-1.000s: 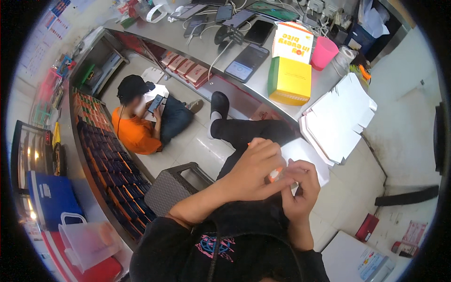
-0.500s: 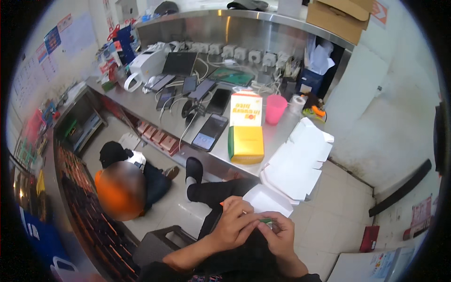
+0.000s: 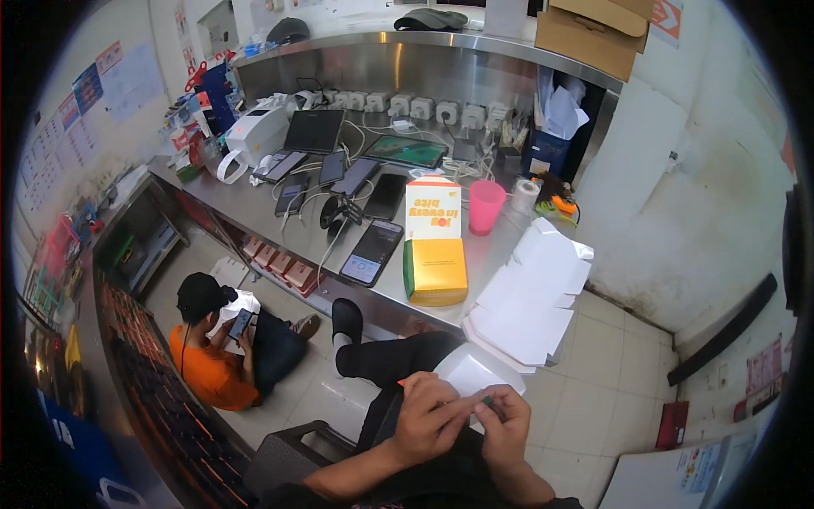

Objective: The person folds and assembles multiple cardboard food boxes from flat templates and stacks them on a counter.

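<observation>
My left hand [image 3: 426, 417] and my right hand [image 3: 507, 424] meet above my lap, fingers bent and thumbs pressed in. Between their fingertips shows a small dark green piece [image 3: 487, 400], mostly covered, so its kind is unclear. The right thumb and forefinger pinch it, and the left fingertips reach to it. A small orange tip [image 3: 401, 383] pokes out beside the left knuckles; what it belongs to is hidden. Just beyond the hands lies a white card piece [image 3: 477, 370], next to stacked flat white carton blanks [image 3: 527, 293] overhanging the counter's edge.
On the steel counter [image 3: 500, 248] stand an open yellow box [image 3: 437, 271], a pink cup [image 3: 486, 208] and several phones with cables, one phone [image 3: 371, 252] near the edge. A person in orange [image 3: 212, 365] sits on the floor at left, holding a phone. A dark chair [image 3: 284, 458] is beside me.
The view has shifted a little, so the counter things sit lower and further left. Less of the green piece shows between my fingertips. My hands stay together.
</observation>
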A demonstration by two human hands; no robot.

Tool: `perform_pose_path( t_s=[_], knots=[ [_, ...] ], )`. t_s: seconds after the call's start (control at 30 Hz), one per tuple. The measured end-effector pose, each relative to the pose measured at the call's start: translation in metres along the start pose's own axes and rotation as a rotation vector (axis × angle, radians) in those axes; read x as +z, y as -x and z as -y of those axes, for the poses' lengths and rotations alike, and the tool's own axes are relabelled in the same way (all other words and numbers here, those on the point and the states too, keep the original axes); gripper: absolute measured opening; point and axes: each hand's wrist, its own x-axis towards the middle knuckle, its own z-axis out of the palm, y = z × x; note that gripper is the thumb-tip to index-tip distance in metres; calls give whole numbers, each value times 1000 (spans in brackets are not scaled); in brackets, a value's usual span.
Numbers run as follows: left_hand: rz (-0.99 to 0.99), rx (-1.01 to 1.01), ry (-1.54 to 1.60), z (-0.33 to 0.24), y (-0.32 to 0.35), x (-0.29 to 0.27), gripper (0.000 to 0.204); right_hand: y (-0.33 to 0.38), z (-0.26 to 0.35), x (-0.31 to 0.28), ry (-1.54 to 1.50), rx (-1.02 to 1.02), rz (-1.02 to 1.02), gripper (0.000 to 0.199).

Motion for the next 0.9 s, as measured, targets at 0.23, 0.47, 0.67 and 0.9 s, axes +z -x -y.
perform_pose_path(
  t_s=[0.23, 0.47, 0.67, 0.9],
  knots=[
    [-16, 57, -113, 9, -7, -9, 19, -7, -6, -3, -40, 164, 60, 18],
    [-118, -63, -127, 16, -21, -25, 14, -9, -9, 25, 84, -207, -56, 30],
    [-81, -174, -109, 18, -21, -30, 16, -12, -6, 12, 455, -426, 83, 6],
    [262, -21, -46, 25, -38, -43, 9, -17, 0, 2, 661, -476, 176, 11]
  ],
)
